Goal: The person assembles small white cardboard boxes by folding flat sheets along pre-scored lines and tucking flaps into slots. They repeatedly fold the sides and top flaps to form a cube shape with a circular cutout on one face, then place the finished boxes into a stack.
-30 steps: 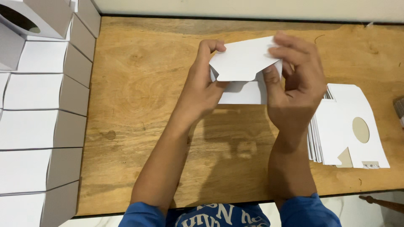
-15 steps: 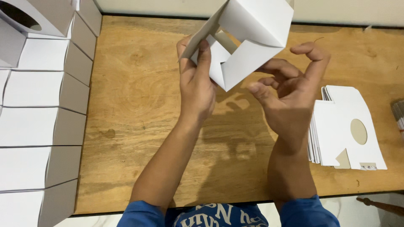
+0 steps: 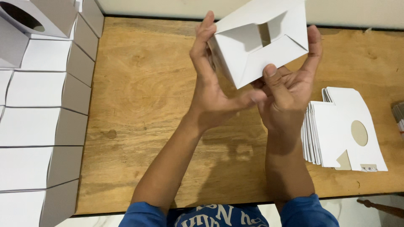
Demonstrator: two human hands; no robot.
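Both my hands hold a white cardboard box (image 3: 263,40) up above the wooden table (image 3: 139,92). The box is partly folded, its bottom flaps turned toward me with a gap between them. My left hand (image 3: 210,84) grips its left side, fingers up along the edge and thumb reaching under. My right hand (image 3: 290,84) holds the right side, thumb pressed on the lower flap and fingers along the right wall.
A stack of flat white box blanks (image 3: 343,130) with a round cut-out lies on the table at the right. Several folded white boxes (image 3: 42,88) are stacked along the left edge. A wall runs behind the table.
The flat blank has been opened into a box shape and lifted higher. My hands have shifted from pinching the sheet to gripping both sides, and the flaps now face me.
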